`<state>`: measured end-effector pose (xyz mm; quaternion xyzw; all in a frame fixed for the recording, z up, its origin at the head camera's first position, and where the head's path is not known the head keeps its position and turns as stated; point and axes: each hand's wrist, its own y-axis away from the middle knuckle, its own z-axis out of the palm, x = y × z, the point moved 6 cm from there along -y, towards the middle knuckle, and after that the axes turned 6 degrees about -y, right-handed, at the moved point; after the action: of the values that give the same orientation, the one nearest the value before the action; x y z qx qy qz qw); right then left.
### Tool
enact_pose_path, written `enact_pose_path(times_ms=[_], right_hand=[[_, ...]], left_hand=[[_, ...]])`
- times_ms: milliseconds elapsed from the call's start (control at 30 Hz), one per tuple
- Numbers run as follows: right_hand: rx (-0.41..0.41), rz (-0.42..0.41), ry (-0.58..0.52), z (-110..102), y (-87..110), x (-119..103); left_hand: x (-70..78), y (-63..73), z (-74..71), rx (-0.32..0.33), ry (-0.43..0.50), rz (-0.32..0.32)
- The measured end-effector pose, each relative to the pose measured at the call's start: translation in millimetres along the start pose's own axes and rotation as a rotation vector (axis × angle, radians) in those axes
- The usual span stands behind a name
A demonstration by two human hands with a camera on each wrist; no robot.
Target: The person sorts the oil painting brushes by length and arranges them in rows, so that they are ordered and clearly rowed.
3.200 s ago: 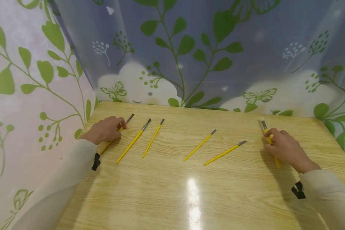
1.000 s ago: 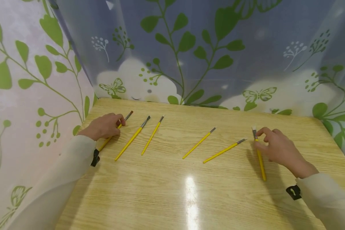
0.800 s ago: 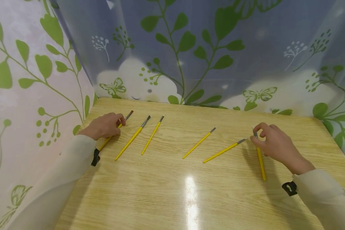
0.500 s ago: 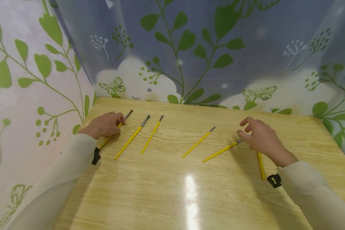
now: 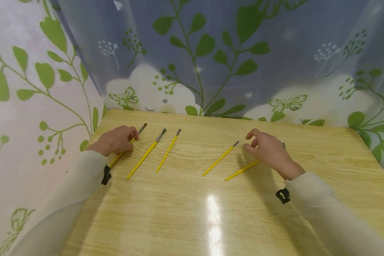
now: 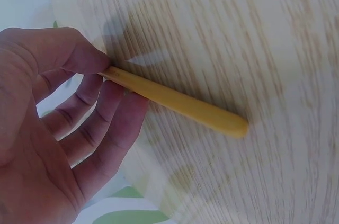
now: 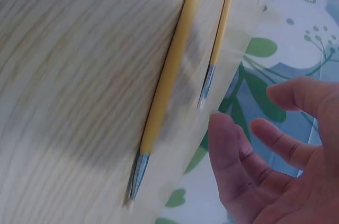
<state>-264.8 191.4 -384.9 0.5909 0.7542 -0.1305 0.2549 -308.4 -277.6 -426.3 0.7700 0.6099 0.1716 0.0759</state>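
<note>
At the far left my left hand (image 5: 115,139) pinches a yellow paintbrush (image 5: 142,129) with brown bristles. In the left wrist view thumb and fingers grip the brush's handle (image 6: 185,103), whose rounded end points away from the palm. My right hand (image 5: 268,151) holds nothing; its thumb and fingers are apart and loosely bent. It hovers over a yellow paintbrush (image 5: 241,171), covering that brush's tip in the head view. Just left of the fingertips lies a thinner paintbrush (image 5: 220,159) with pale bristles. The rightmost paintbrush (image 5: 283,145) is mostly hidden behind the right hand.
Two more yellow paintbrushes lie between the hands: a thick dark-tipped brush (image 5: 146,155) and a thin pale-tipped brush (image 5: 168,150). All are on a wood-grain table (image 5: 166,213). A leaf-patterned curtain (image 5: 179,71) stands along the back, and a similar one on the left.
My right hand has let go of the rightmost paintbrush, which was shifted left and turned, and has moved left over its neighbour. The left hand keeps its pinch in the same place.
</note>
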Motion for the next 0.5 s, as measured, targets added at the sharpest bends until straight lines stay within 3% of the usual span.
enact_pose_path(times_ms=[500], right_hand=[[-0.046,0.035,0.003,27,-11.7,-12]], left_hand=[[2.0,0.7,0.1,-0.013,0.011,0.012]])
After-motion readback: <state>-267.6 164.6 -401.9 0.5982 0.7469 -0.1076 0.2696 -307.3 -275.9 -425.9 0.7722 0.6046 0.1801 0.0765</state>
